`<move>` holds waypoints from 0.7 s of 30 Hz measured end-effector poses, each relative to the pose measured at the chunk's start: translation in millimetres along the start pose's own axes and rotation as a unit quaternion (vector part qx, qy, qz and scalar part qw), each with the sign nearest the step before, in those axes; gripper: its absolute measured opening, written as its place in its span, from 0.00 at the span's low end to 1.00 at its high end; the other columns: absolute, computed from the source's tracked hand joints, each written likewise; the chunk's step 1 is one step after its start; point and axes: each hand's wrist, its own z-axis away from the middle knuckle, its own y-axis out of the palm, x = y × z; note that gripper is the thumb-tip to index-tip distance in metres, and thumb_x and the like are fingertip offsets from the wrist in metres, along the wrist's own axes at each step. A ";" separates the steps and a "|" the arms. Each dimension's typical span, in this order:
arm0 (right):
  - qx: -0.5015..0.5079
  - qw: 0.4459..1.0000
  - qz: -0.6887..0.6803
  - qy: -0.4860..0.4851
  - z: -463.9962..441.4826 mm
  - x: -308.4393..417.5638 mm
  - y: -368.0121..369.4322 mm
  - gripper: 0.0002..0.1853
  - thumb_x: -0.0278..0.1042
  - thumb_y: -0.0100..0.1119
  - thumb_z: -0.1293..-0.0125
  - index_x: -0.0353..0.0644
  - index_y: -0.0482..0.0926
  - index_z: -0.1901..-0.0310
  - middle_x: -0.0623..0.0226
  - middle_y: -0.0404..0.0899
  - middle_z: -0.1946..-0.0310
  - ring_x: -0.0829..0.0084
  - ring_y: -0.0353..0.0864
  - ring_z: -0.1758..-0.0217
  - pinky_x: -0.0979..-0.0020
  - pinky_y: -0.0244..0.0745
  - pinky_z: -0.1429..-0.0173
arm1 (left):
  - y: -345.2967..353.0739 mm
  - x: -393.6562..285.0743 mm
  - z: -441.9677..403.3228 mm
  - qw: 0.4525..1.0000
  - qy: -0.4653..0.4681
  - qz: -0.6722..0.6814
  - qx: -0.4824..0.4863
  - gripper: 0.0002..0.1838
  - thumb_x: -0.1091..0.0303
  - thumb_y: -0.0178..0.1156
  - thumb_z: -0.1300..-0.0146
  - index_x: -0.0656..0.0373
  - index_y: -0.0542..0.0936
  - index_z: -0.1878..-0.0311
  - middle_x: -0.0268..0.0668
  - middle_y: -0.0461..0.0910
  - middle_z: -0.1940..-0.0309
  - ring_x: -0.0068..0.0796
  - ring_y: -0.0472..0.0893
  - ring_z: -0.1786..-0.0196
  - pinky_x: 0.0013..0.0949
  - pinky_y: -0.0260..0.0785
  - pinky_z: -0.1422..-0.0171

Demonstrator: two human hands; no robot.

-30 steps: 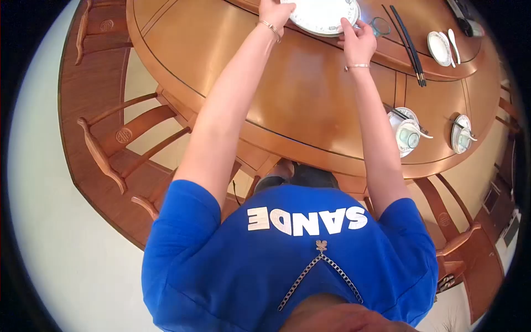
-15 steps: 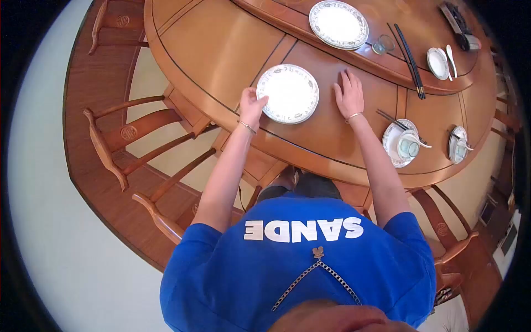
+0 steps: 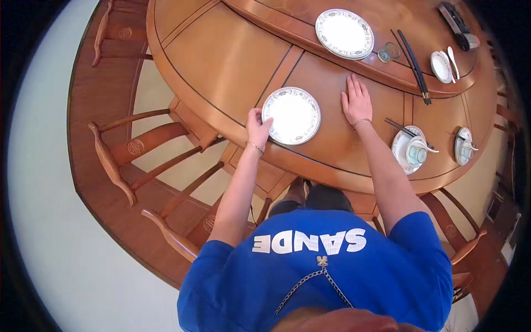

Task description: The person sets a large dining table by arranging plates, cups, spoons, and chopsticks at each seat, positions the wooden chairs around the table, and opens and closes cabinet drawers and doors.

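A round white plate with a patterned rim lies near the front edge of the wooden table. My left hand grips this plate at its left rim, thumb on top and fingers around the outer edge. To the right of the plate, my right hand rests palm down on the tabletop, fingers stretched out and holding nothing. Beyond it, on the raised turntable, sit patterned white plates that look stacked, beside a small glass.
Black chopsticks, a small dish and a white spoon lie on the turntable. Two place settings, a nearer one and a farther one, stand at right. Wooden chairs surround the table.
The camera view has shifted, lowering the scene in the picture. My left hand has drawn the plate slightly closer to the table's front edge. My right hand stays on the tabletop.
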 end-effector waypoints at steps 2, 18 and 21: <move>0.000 1.000 0.003 0.007 -0.1 0.4 1.4 0.27 0.43 0.50 0.33 0.42 0.65 0.35 0.62 0.61 0.31 0.59 0.62 0.32 0.61 0.60 0.29 | -0.4 -1.2 -1.5 1.000 0.003 -0.028 -0.001 0.18 0.84 0.60 0.47 0.63 0.68 0.53 0.37 0.78 0.63 0.26 0.79 0.62 0.29 0.74 0.56; 0.036 0.998 -0.022 0.038 -7.2 1.9 -7.8 0.29 0.42 0.51 0.35 0.42 0.62 0.34 0.63 0.59 0.30 0.60 0.62 0.32 0.60 0.60 0.30 | 68.1 -91.4 -60.3 0.980 0.164 -0.104 0.045 0.27 0.63 0.70 0.45 0.68 0.72 0.47 0.49 0.75 0.51 0.34 0.78 0.48 0.33 0.73 0.48; 0.025 0.999 -0.039 0.020 -9.8 -0.4 -5.0 0.29 0.42 0.51 0.35 0.42 0.62 0.33 0.63 0.60 0.31 0.60 0.61 0.32 0.61 0.59 0.30 | 141.8 -127.6 -88.9 0.988 0.094 -0.057 0.106 0.37 0.63 0.70 0.45 0.69 0.63 0.38 0.50 0.75 0.51 0.33 0.79 0.50 0.32 0.76 0.51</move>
